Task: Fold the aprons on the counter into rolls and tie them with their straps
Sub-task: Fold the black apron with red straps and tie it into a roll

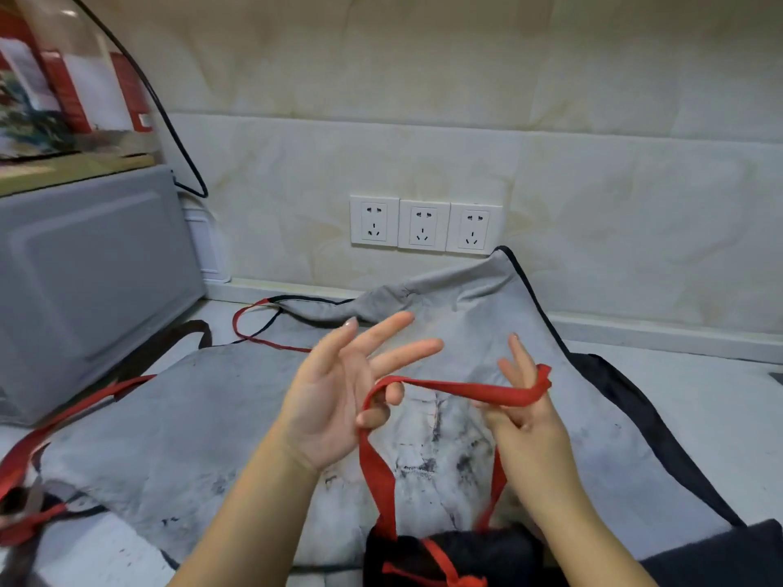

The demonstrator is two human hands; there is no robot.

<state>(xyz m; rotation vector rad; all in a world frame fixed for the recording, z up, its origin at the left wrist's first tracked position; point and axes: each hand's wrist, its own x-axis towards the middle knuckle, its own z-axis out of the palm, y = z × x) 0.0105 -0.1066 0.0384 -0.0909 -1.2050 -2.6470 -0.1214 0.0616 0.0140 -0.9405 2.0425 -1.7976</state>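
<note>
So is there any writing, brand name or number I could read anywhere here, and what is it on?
No text here is readable.
Red and white printed packaging above the grey microwave oven: print too blurred to read.
Three white wall sockets: no lettering visible.
Grey stained fabric apron: dark smudges only, no words.

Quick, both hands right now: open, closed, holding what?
Left hand: lower fingers hooked round the red strap, other fingers spread.
Right hand: grips the same strap, which is looped over its fingers.
</note>
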